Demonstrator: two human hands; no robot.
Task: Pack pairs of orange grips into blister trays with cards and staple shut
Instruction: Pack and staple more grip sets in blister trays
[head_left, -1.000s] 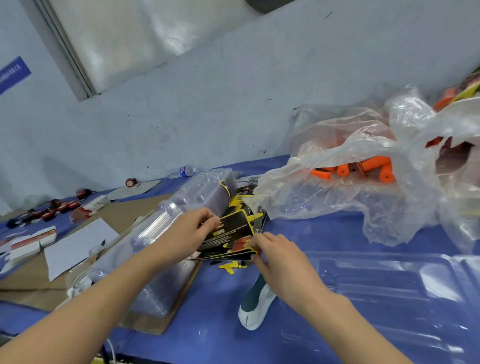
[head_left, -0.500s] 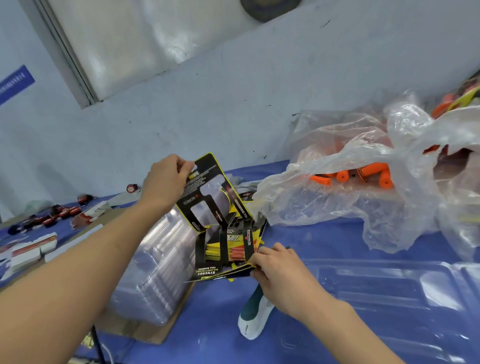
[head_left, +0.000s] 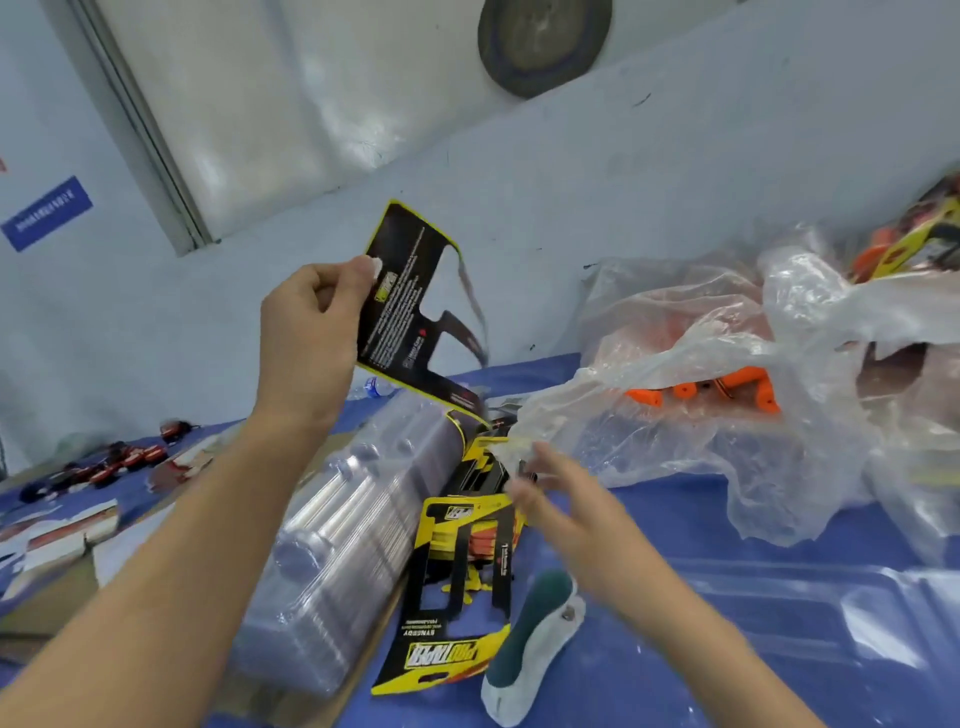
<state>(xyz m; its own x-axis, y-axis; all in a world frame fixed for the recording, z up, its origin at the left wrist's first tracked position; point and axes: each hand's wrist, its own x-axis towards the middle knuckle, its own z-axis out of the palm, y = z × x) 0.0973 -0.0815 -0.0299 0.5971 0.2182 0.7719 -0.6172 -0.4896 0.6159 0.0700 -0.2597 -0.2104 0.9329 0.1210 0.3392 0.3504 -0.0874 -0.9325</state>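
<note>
Left hand (head_left: 311, 332) up above the long stack of clear plastic blister trays (head_left: 343, 551), thumb and fingers pinched on one black card with yellow edging (head_left: 410, 306), printed back facing the camera. Right hand (head_left: 561, 509) blurry just right of that stack, fingers spread, holding nothing. Pile of yellow-and-black cards (head_left: 457, 587) flat on the blue table (head_left: 727, 649) beside the trays. Green-and-white stapler (head_left: 530, 644) right of the pile. Orange grips (head_left: 701, 392) off to the far right inside a crumpled clear plastic bag (head_left: 701, 457).
</note>
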